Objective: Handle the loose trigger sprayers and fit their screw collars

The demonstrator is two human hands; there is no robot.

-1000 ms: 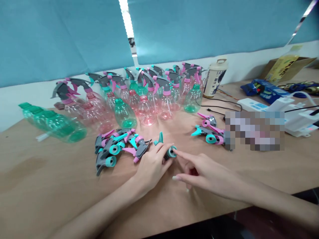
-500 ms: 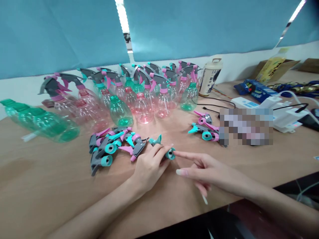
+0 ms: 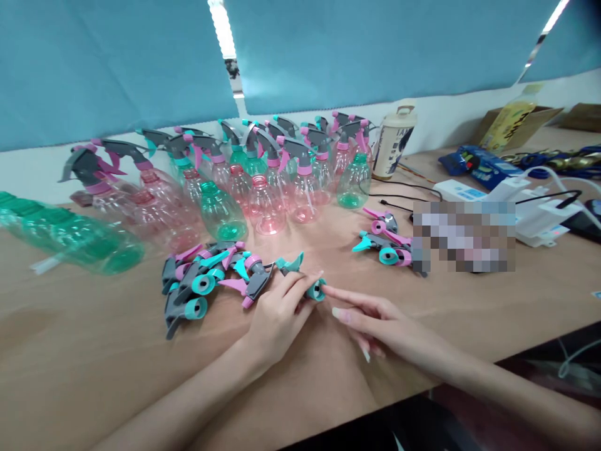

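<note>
My left hand [image 3: 282, 316] is wrapped round a grey and teal spray head [image 3: 315, 289] low over the table, its teal collar facing right. The index finger of my right hand [image 3: 382, 319] reaches to that collar's open end; the thumb is held apart and the other fingers curl underneath. Left of my left hand lies a pile of loose spray heads [image 3: 201, 285] in grey, pink and teal. A grey and pink spray head [image 3: 256, 282] lies right against that hand. A smaller group of spray heads [image 3: 387, 241] rests beyond my right hand.
Behind stand several pink bottles [image 3: 267, 207] and green bottles [image 3: 223, 213], many with spray heads on. Green bottles [image 3: 94, 241] lie at the left. A tumbler [image 3: 393, 144], cables, a white power strip [image 3: 539, 213] and a blue packet [image 3: 488, 166] are at the right.
My right hand's lower fingers have drawn in and its thumb has shifted slightly. The left hand still grips the spray head. The whole view has shifted a little.
</note>
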